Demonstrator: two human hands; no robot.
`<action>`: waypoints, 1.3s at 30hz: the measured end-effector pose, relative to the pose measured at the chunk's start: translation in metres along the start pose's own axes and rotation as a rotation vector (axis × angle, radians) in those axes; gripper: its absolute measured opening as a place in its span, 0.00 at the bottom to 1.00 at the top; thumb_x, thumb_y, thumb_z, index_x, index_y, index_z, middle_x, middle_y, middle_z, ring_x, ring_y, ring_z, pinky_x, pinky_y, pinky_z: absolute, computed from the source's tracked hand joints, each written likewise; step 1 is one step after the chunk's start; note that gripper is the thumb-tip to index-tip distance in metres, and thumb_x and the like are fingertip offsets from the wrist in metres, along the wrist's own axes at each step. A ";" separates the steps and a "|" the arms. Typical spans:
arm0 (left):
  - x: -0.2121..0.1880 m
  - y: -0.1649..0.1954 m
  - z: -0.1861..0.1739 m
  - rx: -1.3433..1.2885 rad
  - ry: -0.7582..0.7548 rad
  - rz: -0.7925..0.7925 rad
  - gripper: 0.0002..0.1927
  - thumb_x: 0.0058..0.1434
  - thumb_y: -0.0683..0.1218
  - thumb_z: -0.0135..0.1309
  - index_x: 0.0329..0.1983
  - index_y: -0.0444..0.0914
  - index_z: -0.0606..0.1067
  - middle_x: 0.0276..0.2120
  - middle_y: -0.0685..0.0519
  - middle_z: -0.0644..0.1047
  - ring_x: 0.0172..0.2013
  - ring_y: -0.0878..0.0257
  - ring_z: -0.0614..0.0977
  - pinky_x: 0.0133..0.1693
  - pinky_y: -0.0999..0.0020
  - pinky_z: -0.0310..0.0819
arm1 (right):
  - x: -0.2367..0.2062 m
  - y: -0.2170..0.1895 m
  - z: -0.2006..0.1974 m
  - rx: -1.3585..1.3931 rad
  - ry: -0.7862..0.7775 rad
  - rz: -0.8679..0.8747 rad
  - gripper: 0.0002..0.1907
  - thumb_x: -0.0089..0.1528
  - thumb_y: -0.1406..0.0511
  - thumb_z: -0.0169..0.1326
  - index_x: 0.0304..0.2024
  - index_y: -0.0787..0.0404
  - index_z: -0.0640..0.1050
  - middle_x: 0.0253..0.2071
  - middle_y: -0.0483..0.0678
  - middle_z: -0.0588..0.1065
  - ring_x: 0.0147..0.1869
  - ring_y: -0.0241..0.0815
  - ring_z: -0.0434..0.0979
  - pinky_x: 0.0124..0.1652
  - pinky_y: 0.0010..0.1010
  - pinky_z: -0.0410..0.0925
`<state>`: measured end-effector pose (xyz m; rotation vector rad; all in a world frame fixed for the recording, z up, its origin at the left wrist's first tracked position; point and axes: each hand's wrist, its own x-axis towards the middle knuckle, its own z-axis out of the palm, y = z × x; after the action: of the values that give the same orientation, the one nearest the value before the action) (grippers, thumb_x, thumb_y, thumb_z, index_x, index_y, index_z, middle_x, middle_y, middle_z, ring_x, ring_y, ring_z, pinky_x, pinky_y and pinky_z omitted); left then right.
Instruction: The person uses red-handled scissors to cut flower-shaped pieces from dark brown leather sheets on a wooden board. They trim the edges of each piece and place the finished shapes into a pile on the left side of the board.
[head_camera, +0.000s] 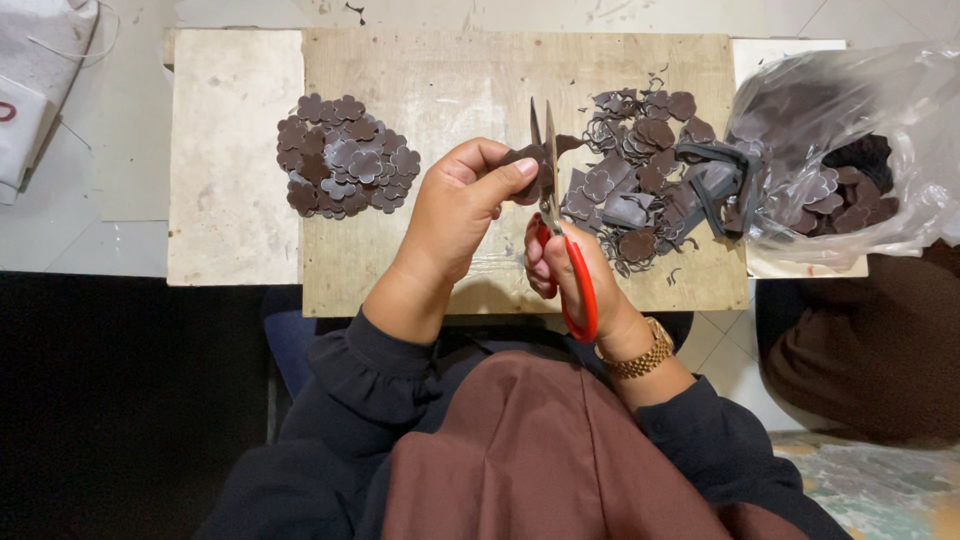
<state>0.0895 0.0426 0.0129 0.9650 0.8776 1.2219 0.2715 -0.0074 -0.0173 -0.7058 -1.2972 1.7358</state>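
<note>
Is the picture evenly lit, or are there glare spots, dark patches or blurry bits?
Head view: soft, even light on the wooden board; white glare streaks on the clear plastic bag, veiling the pieces inside; the lower left corner falls into near black. The left hand, the right hand, the red-handled scissors and the pile of brown flower shapes look sharp, with only faint shadows.

A small craft workshop on a tiled floor: low wooden board (400, 260), heaped brown flower-shaped cutouts (345, 155), red-handled scissors (560, 230).
</note>
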 end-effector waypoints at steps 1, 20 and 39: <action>0.000 0.000 0.000 0.000 0.003 -0.006 0.07 0.63 0.46 0.60 0.38 0.38 0.77 0.32 0.55 0.83 0.33 0.71 0.80 0.32 0.77 0.65 | 0.000 0.000 0.000 0.009 -0.002 0.005 0.26 0.71 0.45 0.47 0.41 0.60 0.68 0.29 0.39 0.61 0.29 0.29 0.55 0.29 0.21 0.54; -0.002 0.011 -0.005 0.050 0.045 -0.008 0.06 0.63 0.46 0.59 0.38 0.39 0.78 0.31 0.58 0.81 0.32 0.73 0.79 0.34 0.77 0.67 | -0.002 0.003 -0.013 -0.013 -0.025 0.108 0.25 0.70 0.46 0.48 0.36 0.61 0.68 0.25 0.38 0.60 0.25 0.28 0.55 0.25 0.21 0.53; 0.000 0.015 -0.015 0.086 0.042 -0.031 0.07 0.63 0.46 0.57 0.39 0.38 0.76 0.33 0.57 0.83 0.36 0.70 0.85 0.34 0.76 0.72 | -0.003 0.008 -0.017 -0.063 0.023 0.165 0.22 0.70 0.49 0.49 0.33 0.60 0.68 0.23 0.37 0.60 0.22 0.27 0.54 0.22 0.21 0.51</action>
<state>0.0707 0.0455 0.0217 0.9943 0.9812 1.1896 0.2845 -0.0027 -0.0298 -0.8876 -1.3137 1.8182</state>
